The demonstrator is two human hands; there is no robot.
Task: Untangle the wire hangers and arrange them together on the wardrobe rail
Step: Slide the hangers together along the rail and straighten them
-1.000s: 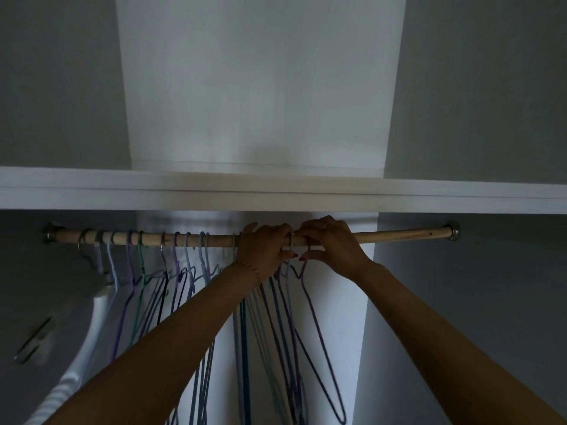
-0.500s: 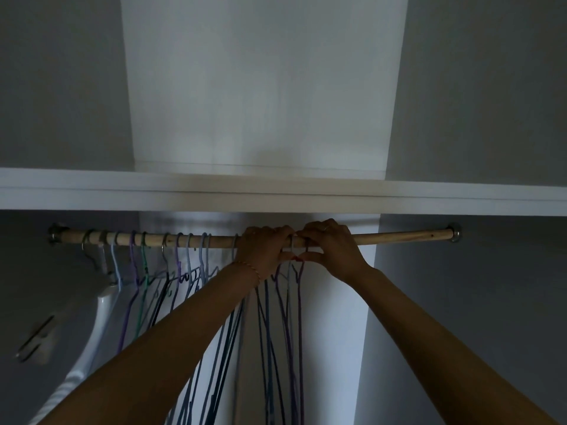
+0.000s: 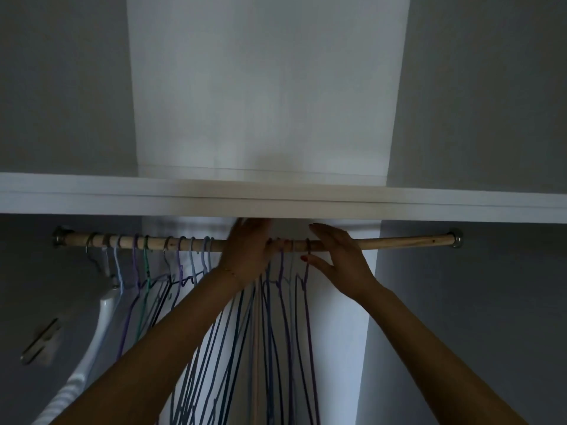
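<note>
Wire hangers are hung bunched at the middle of the wooden rail, flanked by the left hand and right hand, both held flat with straight fingers gripping nothing, under a white shelf; no writing is readable.

This is the inside of a home wardrobe: a round pale wooden rail spans grey side walls, with thin coloured wire hangers hooked over it and a flat white shelf just above it.
</note>
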